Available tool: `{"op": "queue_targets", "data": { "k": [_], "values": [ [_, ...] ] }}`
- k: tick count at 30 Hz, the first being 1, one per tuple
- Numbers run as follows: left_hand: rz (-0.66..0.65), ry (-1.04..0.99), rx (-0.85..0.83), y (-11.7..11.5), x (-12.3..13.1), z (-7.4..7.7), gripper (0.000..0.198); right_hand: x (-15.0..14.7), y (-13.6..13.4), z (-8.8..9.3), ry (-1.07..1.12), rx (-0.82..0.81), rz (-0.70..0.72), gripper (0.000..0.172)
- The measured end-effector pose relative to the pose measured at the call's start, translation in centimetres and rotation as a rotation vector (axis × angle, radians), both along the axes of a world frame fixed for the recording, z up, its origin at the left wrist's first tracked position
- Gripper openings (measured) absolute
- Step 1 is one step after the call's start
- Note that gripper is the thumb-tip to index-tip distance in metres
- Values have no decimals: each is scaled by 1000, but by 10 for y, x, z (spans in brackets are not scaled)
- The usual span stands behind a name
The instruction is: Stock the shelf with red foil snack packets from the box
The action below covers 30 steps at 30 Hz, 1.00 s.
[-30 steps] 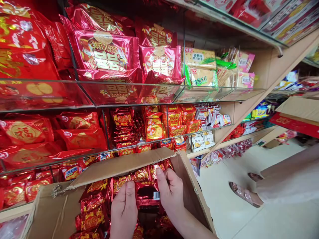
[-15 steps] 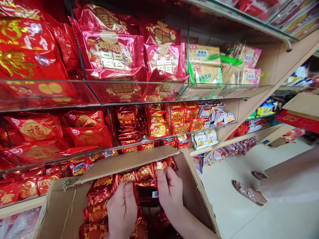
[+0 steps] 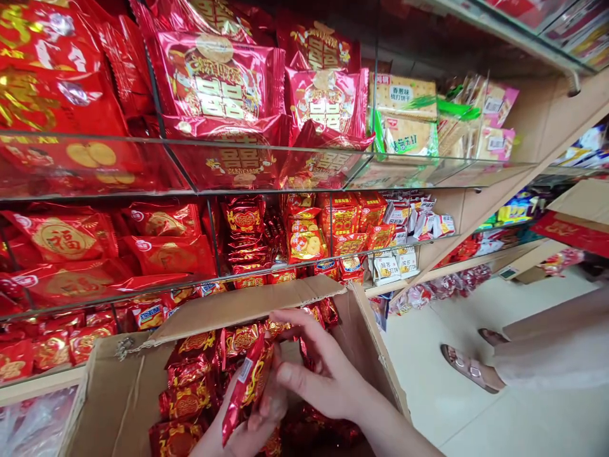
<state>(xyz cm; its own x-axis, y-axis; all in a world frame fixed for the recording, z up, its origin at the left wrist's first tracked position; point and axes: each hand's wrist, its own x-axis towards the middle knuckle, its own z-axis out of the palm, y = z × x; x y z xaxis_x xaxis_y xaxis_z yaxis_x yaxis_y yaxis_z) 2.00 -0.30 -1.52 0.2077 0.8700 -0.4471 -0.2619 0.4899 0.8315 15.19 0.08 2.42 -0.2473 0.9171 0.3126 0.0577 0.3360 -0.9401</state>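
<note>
An open cardboard box (image 3: 118, 406) full of red-and-gold foil snack packets sits low in front of me. My left hand (image 3: 247, 431) comes up from the box holding a red foil packet (image 3: 250, 381) tilted on edge, its white barcode label facing me. My right hand (image 3: 318, 368) is over the box just right of that packet, fingers spread, fingertips touching the packet's upper end. The box's back flap (image 3: 242, 304) stands open towards the shelves.
Glass shelves (image 3: 266, 184) hold big red packets above, small red packets (image 3: 242, 235) and white ones (image 3: 394, 263) below, and cracker packs (image 3: 404, 120) at right. Another person's sandalled foot (image 3: 469, 368) and leg stand on the pale floor at right. A cardboard carton (image 3: 575, 216) sits far right.
Both hands were pressed down on packets inside the box. Now the left hand has lifted one red packet up on edge and the right hand has risen and turned to meet it.
</note>
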Motion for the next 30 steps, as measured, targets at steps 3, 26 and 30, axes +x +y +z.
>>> {"op": "queue_targets", "data": {
  "k": [3, 26, 30],
  "values": [
    [-148, -100, -106, -10, 6, -1, 52, 1, 6, 2, -103, -12, 110, 30],
    [-212, 214, 306, 9, -10, -8, 44, 27, 3, -19, -153, -288, -89, 30],
    [-237, 289, 418, 9, -12, -6, 38, 37, 3, -7, -418, -207, 3, 47]
  ]
}}
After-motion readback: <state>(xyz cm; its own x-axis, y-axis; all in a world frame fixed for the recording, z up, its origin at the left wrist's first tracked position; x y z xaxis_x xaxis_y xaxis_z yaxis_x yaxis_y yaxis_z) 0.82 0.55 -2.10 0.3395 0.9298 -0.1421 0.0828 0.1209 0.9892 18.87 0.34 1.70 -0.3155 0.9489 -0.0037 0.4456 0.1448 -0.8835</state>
